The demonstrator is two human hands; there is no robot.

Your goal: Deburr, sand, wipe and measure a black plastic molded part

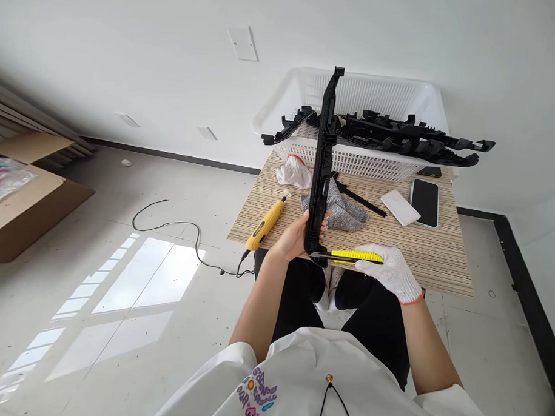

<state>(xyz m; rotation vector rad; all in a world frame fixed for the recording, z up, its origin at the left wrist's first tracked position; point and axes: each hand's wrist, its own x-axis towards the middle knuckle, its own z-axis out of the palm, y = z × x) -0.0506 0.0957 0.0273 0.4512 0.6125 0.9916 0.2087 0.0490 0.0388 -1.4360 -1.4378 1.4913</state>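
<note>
My bare left hand (293, 237) is wrapped round the lower part of a long black plastic bracket (323, 155), which stands up in front of me and bends to the right at its bottom. In a white knitted glove, my right hand (390, 271) grips a yellow and black utility knife (358, 256). The knife points left, its blade at the bracket's lower bend; whether it touches I cannot tell. Just behind the bracket lies a crumpled grey cloth (348, 210). A yellow rotary tool (265, 224) rests on the table to the left of my left hand.
A white plastic basket (370, 166) at the back of the striped table (421, 255) carries several black plastic parts (407, 140). Also there are a white glove (294, 172), a phone (424, 203), and a white packet (400, 207). A black cord (198, 241) trails over the floor; a cardboard box (36, 205) stands left.
</note>
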